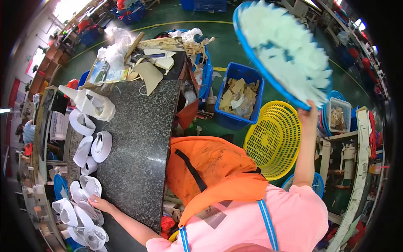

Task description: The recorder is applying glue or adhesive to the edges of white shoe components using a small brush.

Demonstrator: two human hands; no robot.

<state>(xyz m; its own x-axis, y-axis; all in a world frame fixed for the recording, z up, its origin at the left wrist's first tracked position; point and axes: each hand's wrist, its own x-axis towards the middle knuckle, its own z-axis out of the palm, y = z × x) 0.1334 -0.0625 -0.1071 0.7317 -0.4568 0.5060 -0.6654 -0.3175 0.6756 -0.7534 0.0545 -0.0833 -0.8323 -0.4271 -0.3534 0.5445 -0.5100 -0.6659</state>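
Observation:
Raised at the far right, my right hand (310, 112) grips the rim of a large round blue tray (248, 52), which is tilted. White, thin, petal-like pieces (289, 54) fill the tray in layers. Over the left edge of the dark speckled bench, my left hand (100, 204) is closed at the edge of a white curled piece (90, 185), which looks like a shoe upper. Its fingertips are small in the picture. More white curled pieces (84, 214) lie heaped around that hand, and several others (101, 147) stand in a row farther up.
The speckled bench top (134, 138) has a white plastic bottle (94, 105) with a cut-open side, and scraps (149, 77) at its far end. A blue bin of scraps (238, 98) and a yellow basket (273, 140) stand on the green floor. Shelving (352, 180) lies to the right.

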